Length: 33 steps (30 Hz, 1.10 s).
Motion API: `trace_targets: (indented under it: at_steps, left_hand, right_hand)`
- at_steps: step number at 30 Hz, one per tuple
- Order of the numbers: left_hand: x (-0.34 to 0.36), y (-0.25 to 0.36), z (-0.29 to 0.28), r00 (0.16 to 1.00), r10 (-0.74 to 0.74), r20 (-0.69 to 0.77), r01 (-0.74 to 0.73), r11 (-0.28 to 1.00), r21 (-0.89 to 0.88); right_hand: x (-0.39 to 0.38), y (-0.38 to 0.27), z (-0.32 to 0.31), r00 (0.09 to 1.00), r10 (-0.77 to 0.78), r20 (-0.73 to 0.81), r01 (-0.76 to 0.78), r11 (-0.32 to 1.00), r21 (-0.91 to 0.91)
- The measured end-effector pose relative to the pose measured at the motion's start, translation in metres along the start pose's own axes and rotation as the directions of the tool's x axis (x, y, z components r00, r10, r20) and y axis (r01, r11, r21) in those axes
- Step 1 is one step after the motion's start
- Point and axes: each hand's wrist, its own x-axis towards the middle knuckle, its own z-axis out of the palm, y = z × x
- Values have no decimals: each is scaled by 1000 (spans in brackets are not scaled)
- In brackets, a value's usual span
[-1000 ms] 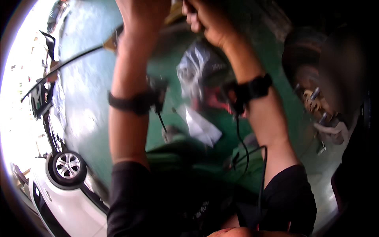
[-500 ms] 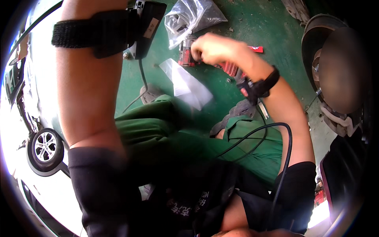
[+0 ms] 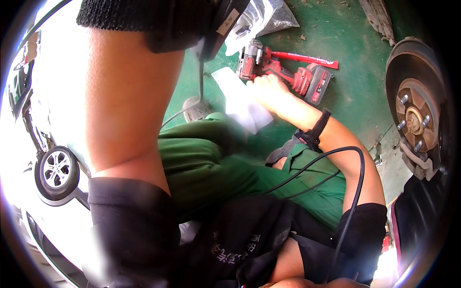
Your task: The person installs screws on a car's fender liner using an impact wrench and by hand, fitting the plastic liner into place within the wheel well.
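My right hand (image 3: 270,91) is over the floor, its fingers curled at the upper right edge of a thin white translucent plastic bag (image 3: 235,96); the fingertips are partly hidden. Just beyond the knuckles lies a red and black cordless impact wrench (image 3: 284,73) on its side, its battery to the right. Behind the wrench's grip is a flat red strip (image 3: 307,58). My left forearm (image 3: 129,96) rises along the left side with a black strap and device on it; the left hand is beyond the upper edge.
A clear plastic bag with dark contents (image 3: 269,21) lies past the wrench on the green floor (image 3: 350,91). To the right stands a bare wheel hub with brake disc (image 3: 413,115) and studs. A white car with a wheel (image 3: 58,172) is at left. A black cable (image 3: 357,192) loops by my right arm.
My right hand has come off the impact wrench and drawn back to the plastic bag. My left forearm has shifted up and right in view. The view itself has shifted too.
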Motion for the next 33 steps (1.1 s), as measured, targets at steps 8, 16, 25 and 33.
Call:
trace_targets:
  at_steps: [8, 16, 25, 33]
  left_hand:
    - [14, 0, -4, 1000, 9, 1, -9, 997, 74]
    - [101, 22, 52, 947, 296, -121, -267, 940, 212]
    - [97, 24, 41, 995, 101, -20, -94, 974, 206]
    - [97, 13, 30, 989, 138, -59, -116, 953, 281]
  right_hand:
    - [51, -66, -45, 998, -4, 64, -13, 965, 263]
    - [183, -72, 80, 910, 5, -415, 139, 939, 314]
    - [53, 17, -124, 839, 107, -533, 313, 706, 635]
    - [-91, 57, -338, 260, 304, -917, 745, 541, 390]
